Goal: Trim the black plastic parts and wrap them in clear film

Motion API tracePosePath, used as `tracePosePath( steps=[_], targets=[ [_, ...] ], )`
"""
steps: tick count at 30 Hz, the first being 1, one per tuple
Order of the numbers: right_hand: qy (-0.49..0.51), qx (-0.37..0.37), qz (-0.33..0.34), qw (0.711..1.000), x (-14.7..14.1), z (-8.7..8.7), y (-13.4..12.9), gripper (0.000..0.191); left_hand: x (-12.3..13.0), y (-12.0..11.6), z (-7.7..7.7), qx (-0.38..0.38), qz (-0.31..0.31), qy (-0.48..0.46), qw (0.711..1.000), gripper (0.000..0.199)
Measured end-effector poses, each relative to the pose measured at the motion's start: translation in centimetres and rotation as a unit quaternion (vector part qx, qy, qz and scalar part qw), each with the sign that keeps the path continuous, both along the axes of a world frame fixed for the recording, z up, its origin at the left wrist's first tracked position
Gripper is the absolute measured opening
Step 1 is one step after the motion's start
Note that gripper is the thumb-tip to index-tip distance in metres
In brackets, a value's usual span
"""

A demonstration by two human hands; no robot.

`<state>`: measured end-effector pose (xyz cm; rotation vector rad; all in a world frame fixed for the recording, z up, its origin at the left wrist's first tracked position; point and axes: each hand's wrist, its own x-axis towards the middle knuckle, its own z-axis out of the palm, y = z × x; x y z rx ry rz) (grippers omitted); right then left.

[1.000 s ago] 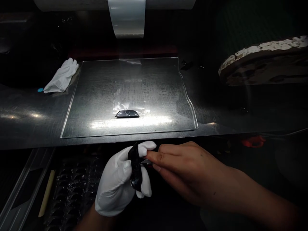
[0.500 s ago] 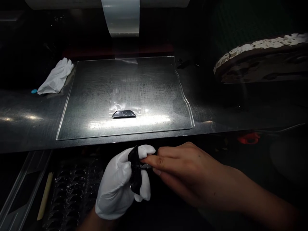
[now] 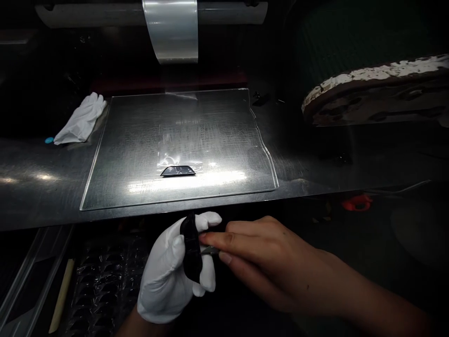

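Observation:
My left hand [image 3: 159,283], in a white cotton glove, is closed around a dark trapezoid-shaped piece [image 3: 191,250], which stands on end between thumb and fingers. From the right, my bare right hand [image 3: 270,257] pinches a small pointed knife blade [image 3: 209,251]. Its tip reaches the right edge of the piece; whether it touches is hard to tell. My right index fingertip lies close to the same edge. Beyond the hands, a similar glossy black piece [image 3: 178,171] lies on clear film over a glass sheet [image 3: 224,154].
On the metal bench [image 3: 31,201] lie an empty white glove [image 3: 82,119] and a blue disc [image 3: 48,140]. A roll of film [image 3: 171,32] hangs at the back. Lower left are a clear moulded tray [image 3: 100,281] and a pale stick [image 3: 62,297]. A red handle [image 3: 357,202] shows at right.
The view has tilted slightly, so the bench sits lower in the picture. The held piece has turned a little in my left hand, and the blade and right fingers have shifted slightly with it.

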<state>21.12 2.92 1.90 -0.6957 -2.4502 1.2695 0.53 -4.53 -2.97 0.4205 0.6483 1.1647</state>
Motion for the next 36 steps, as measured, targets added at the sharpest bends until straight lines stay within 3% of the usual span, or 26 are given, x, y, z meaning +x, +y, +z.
tracePosePath(
  steps=[13, 22, 29, 32, 36],
  targets=[
    [-0.006, 0.087, -0.064, 0.994, -0.7, 0.0, -0.7, 0.034, 0.1, 0.4, 0.2, 0.046, -0.008, -0.004, 0.999, 0.039],
    [-0.056, 0.057, -0.008, 0.997, 0.1, 0.5, 0.2, 0.038, -0.3, 0.0, 0.2, -0.011, -0.028, 0.013, 0.999, 0.041],
    [-0.044, 0.026, 0.016, 0.999, 0.1, 0.4, -0.3, 0.039, -0.1, 0.3, 0.4, -0.023, 0.0, 0.028, 0.999, 0.035],
    [0.0, 0.017, -0.033, 0.999, 0.7, 1.0, 0.1, 0.038, -0.1, 0.4, 0.6, -0.014, 0.008, 0.044, 0.999, 0.037],
    [-0.005, 0.091, -0.104, 0.99, 1.4, 2.2, 1.6, 0.037, 0.2, 0.4, 1.2, -0.042, 0.005, 0.111, 0.993, 0.041]
  ],
)
